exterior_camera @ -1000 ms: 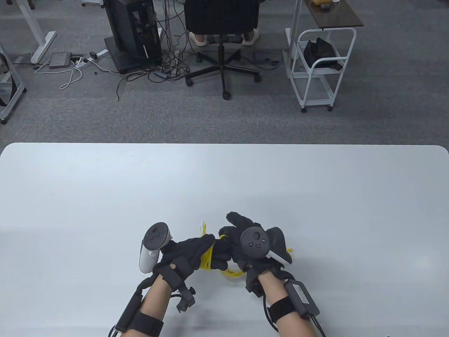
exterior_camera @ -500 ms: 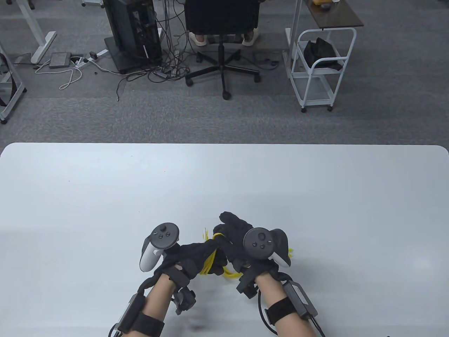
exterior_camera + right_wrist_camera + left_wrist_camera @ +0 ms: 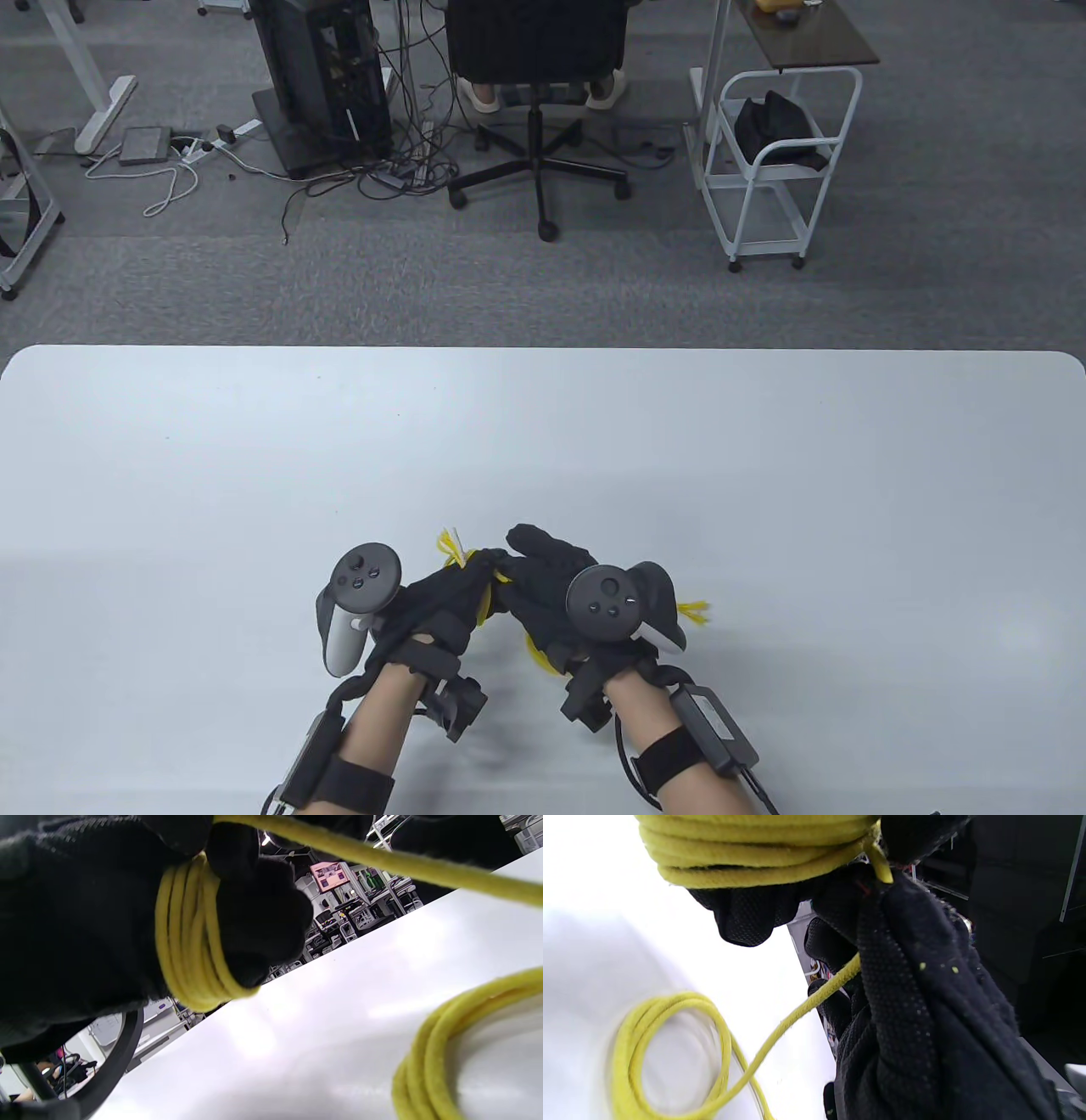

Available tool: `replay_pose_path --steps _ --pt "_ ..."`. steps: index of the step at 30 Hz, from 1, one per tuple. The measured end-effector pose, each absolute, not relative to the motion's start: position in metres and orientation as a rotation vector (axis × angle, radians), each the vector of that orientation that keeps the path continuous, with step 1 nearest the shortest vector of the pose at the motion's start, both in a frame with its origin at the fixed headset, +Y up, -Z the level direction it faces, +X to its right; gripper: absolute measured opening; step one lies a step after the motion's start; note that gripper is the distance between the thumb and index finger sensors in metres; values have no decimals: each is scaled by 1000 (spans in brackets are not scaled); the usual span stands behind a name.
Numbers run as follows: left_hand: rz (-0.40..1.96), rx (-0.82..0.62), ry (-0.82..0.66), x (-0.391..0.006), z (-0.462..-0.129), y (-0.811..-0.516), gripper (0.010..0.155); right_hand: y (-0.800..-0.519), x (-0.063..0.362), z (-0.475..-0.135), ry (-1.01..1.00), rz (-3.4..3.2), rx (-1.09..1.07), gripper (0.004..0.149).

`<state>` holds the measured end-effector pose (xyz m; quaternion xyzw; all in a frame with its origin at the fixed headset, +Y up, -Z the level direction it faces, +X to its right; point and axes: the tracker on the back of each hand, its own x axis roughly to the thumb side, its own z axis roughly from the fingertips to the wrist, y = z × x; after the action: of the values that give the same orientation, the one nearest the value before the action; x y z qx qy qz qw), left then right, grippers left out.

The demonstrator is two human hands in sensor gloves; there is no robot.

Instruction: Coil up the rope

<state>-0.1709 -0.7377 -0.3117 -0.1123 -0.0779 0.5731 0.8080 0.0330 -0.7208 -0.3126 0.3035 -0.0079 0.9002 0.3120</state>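
Note:
The yellow rope (image 3: pixel 485 604) is wound in several turns around my left hand's fingers (image 3: pixel 186 942); the coil also shows in the left wrist view (image 3: pixel 746 853). My left hand (image 3: pixel 454 594) holds this coil just above the table (image 3: pixel 764 475). My right hand (image 3: pixel 547 573) touches the left fingertips and grips a taut strand (image 3: pixel 382 857). Slack loops (image 3: pixel 670 1052) lie on the table under the hands. One frayed end (image 3: pixel 450 548) sticks up by the left fingertips. The other frayed end (image 3: pixel 694 611) pokes out to the right of my right hand.
The white table reaches far to the left, right and back of the hands. Beyond its far edge stand an office chair (image 3: pixel 536 51), a computer tower (image 3: pixel 318 76) and a white cart (image 3: pixel 776 161).
Both hands shifted a little to the left. My right hand moved over the left fingertips, covering most of the coil. A frayed end now stands up above the left fingertips.

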Motion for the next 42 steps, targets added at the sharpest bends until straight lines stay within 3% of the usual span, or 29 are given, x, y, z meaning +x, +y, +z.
replay_pose_path --steps 10,18,24,32,42 --pt "1325 -67 -87 -186 -311 -736 52 -731 18 -309 121 2464 885 42" --pt "1468 -27 -225 -184 -311 -734 53 -735 21 -312 186 2510 876 41" --pt "1636 -126 -354 -173 -311 -735 54 -739 25 -317 236 2558 853 41" --pt "1616 -256 -497 -163 -313 -736 55 -734 46 -326 178 2617 760 42" --pt "1480 -489 -538 -155 -316 -741 57 -725 60 -330 67 2630 689 41"
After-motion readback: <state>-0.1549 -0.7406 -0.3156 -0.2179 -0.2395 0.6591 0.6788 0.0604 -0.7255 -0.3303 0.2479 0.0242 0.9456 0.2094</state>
